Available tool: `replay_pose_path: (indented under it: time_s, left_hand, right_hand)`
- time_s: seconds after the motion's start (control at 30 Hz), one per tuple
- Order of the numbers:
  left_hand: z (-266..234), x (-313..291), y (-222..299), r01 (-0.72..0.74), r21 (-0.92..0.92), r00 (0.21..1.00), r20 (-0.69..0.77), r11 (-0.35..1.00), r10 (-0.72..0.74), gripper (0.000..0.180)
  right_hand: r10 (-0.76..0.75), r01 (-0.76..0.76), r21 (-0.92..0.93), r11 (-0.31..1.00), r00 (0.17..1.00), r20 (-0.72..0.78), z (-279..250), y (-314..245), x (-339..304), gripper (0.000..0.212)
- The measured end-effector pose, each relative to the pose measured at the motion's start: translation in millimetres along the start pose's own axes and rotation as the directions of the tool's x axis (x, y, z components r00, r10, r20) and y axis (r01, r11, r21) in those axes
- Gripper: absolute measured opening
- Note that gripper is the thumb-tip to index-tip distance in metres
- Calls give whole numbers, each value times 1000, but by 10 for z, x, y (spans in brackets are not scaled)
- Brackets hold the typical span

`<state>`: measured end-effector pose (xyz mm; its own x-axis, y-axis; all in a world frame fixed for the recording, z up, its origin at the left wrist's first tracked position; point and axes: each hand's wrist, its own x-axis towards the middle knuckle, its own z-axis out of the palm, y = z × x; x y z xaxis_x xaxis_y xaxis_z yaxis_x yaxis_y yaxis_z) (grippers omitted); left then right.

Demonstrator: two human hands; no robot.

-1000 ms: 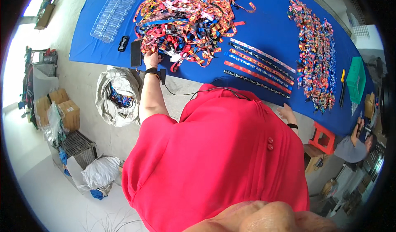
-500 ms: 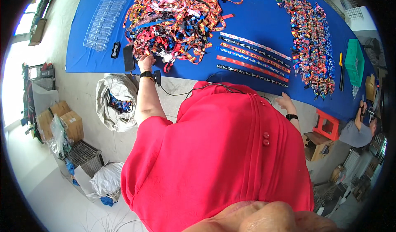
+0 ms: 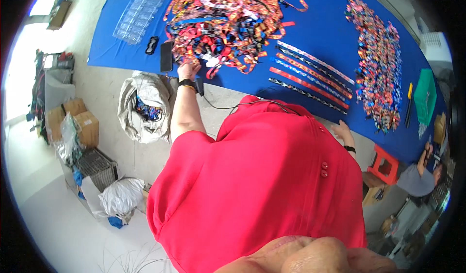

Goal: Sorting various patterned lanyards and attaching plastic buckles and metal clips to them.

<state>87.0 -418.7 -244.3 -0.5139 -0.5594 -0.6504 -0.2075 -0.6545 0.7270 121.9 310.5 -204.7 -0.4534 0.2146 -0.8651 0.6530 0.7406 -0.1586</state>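
Observation:
My left hand [image 3: 188, 71] is at the near edge of a big tangled heap of printed lanyard-like straps [image 3: 218, 23]. Its fingers are curled against the lowest straps; what they hold, if anything, cannot be made out. A black phone [image 3: 166, 57] lies just left of it. My right hand [image 3: 343, 131] is by the table's front edge, fingers apart, with nothing in it. Beyond that hand lies a row of several flat straps [image 3: 310, 81], laid side by side in pink, black, orange, blue and red. Farther right stretches a long band of bundled straps [image 3: 378, 69].
The blue-covered table [image 3: 320, 11] holds clear plastic trays [image 3: 141, 16], a small black item [image 3: 152, 45], a yellow-and-black tool [image 3: 409, 91] and a green bin [image 3: 425, 98]. A white sack [image 3: 127, 108] and a red stool [image 3: 385, 165] stand before it. Another person's arm [image 3: 421, 164] is at far right.
The whole view has shifted, so the table's left side sits farther right and higher, its right side lower. Both hands keep about the same places by the table; nothing is seen picked up or released.

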Motion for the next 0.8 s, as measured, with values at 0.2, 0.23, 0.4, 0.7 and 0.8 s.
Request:
replay_pose_path:
  time_s: [0.2, 0.23, 0.4, 0.7, 0.8]
  left_hand:
    - [-31, -36, -45, 1, -58, 1000, -22, 998, -2, 50]
    - [-43, -52, -61, -1, -67, 1000, -29, 998, -1, 50]
    - [0, -129, -35, -7, -16, 1000, 0, 1000, 7, 52]
    - [-33, -49, -65, -29, 11, 999, -38, 1000, 30, 22]
    - [-59, 6, -56, -79, 63, 988, -128, 995, 87, 15]
  right_hand:
    - [-41, 39, -55, 998, 998, -48, 1, 108, 108, 92]
    - [-48, 44, -76, 996, 997, -58, -22, 82, 86, 92]
    - [-19, 19, -18, 1000, 1000, -22, -18, 100, 61, 89]
    - [-8, 10, 61, 998, 1000, -29, -15, 128, 101, 88]
    - [-52, 56, 66, 996, 997, -48, -16, 86, 46, 88]
